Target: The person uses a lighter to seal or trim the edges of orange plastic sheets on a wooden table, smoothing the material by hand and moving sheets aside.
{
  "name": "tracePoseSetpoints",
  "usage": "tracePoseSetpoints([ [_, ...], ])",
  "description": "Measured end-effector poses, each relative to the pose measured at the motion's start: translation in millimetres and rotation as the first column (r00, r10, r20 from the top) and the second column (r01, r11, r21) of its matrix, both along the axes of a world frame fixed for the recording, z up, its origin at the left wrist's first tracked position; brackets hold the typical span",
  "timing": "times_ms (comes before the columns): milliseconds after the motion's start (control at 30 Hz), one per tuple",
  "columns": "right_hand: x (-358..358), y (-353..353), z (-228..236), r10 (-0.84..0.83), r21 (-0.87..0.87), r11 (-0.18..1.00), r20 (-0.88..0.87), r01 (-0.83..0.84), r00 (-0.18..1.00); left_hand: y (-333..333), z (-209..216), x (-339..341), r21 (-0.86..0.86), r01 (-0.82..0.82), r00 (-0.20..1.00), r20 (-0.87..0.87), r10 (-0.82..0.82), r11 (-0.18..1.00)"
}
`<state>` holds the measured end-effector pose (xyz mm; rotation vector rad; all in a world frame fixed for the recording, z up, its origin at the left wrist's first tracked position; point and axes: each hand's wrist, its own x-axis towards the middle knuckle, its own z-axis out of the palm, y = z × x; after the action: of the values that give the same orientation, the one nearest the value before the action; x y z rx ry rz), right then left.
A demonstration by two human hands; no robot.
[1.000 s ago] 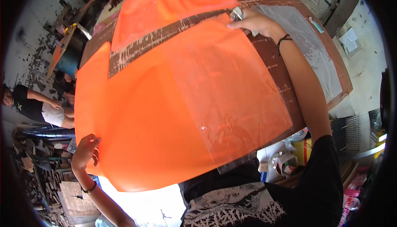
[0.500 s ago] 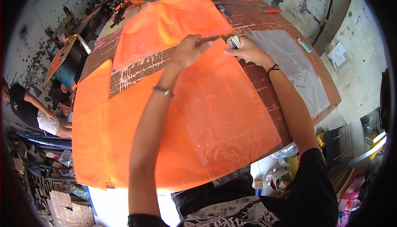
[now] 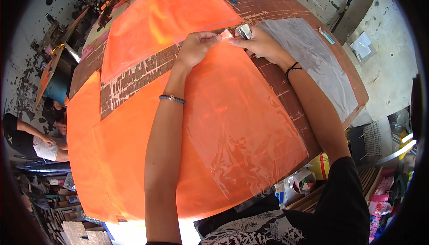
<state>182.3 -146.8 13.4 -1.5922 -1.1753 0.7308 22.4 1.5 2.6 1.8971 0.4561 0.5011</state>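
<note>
Meeting at the far corner of the orange sheet [image 3: 129,169], the 2 hands are now on the same spot. Left hand [image 3: 195,48]: 1 second ago it was at the sheet's left edge, and 0.5 seconds ago it hovered near this corner with fingers spread; its grip now pinches the raised corner tip. Right hand [image 3: 264,46]: position near the corner little changed; its grip is closed around a small metallic object [image 3: 244,31], thumb apparently against the corner. Whether the clear film [image 3: 250,133] is also pinched cannot be told. Consequence for the work: attention has narrowed to 1 corner, and the left edge is unheld. Location: the sheet lies across the near part of the desk [image 3: 127,94], film over its right side, a second orange piece [image 3: 152,26] beyond.
</note>
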Motion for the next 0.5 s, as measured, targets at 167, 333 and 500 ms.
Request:
tracePoseSetpoints([
  [167,-3.9,5.4,-3.8,-0.037,-0.01,0.999,-0.004,0.037,0.999,2.1,-0.7,-3.1,-0.026,-0.03,0.999,-0.018,0.029,0.999],
  [333,-3.7,5.3,-5.3,-0.058,0.025,0.998,-0.012,0.059,0.998,4.0,-3.2,0.1,-0.043,-0.004,1.0,0.008,0.004,0.999],
  [500,-8.4,1.2,2.5,-0.077,-0.017,0.997,0.019,0.078,0.997,9.5,-8.2,1.7,-0.053,0.031,0.999,0.033,-0.03,0.998],
])
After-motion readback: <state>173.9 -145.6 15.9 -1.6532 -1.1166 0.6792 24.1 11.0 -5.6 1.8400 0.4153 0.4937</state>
